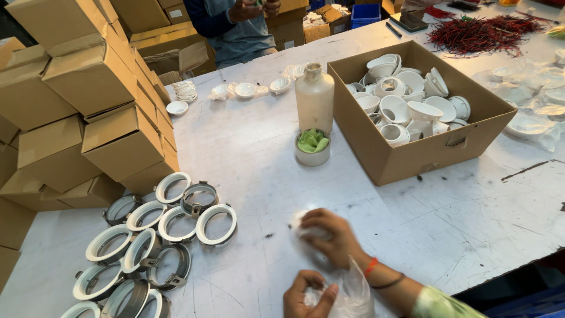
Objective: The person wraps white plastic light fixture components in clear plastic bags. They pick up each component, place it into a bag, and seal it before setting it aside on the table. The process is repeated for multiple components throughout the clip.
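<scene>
White part [299,222] under right hand [329,235] (fingers curled over it).

White rings [176,224] beside brown cardboard boxes [88,76], green scraps in a white cup [312,154], red wires [482,32].
</scene>
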